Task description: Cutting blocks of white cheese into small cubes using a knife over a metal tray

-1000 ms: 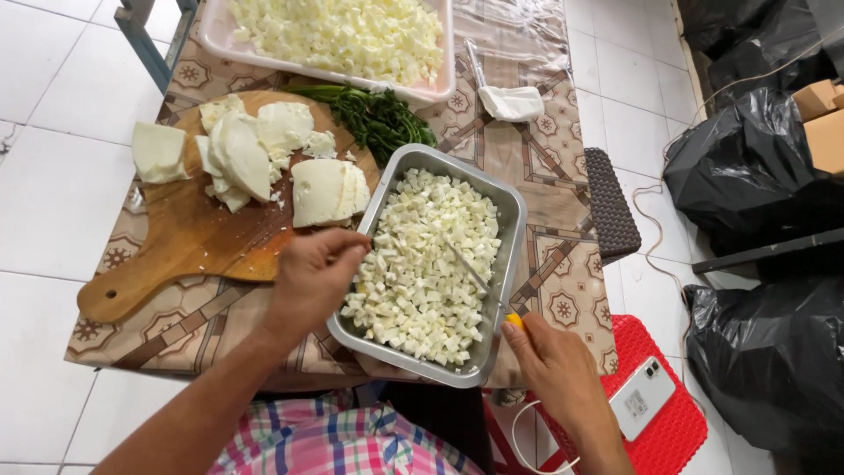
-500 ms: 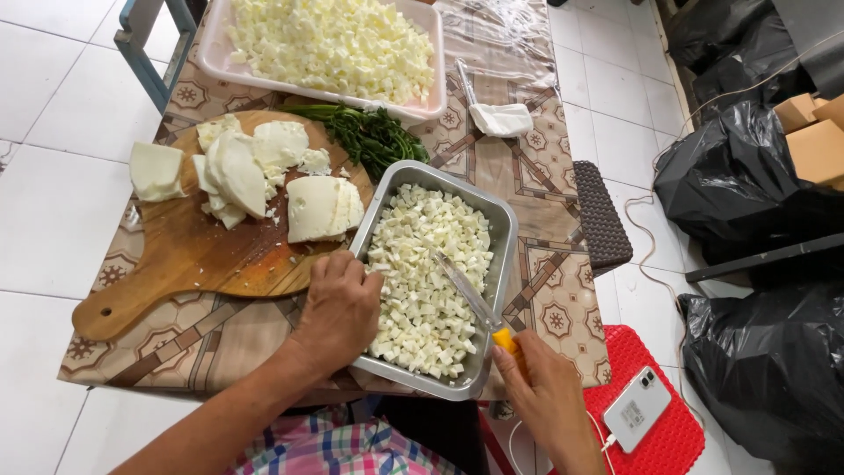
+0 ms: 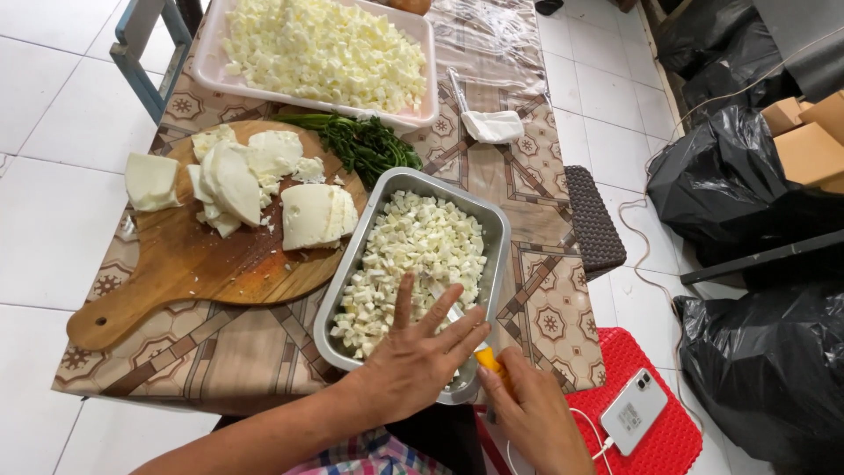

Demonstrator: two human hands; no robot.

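We are looking down at the left hand [image 3: 413, 356], whose fingers [image 3: 403, 299] are spreading flat and released over the near end of a metal tray [image 3: 497, 237], their tips resting on the diced white cheese [image 3: 422, 242] that is filling it. Just beside them, the right hand [image 3: 532, 413] is clenching around the yellow handle of a knife [image 3: 479, 352], whose blade is passing under the left fingertips and lying across the cubes. The cheese is thus sitting directly beneath and beyond the fingers, inside the tray. Outward from the left hand's fingers, to their left, a wooden cutting board [image 3: 176, 281] is carrying sliced cheese blocks [image 3: 264, 189], with one further block [image 3: 151, 182] lying at the board's far edge. Beyond the fingers, a bundle of green herbs [image 3: 365, 141] is touching the tray's far corner, and farther still a pale plastic tray [image 3: 215, 53] is holding more diced cheese. To the right of the right hand, a phone [image 3: 635, 412] is lying on a red stool [image 3: 677, 440].
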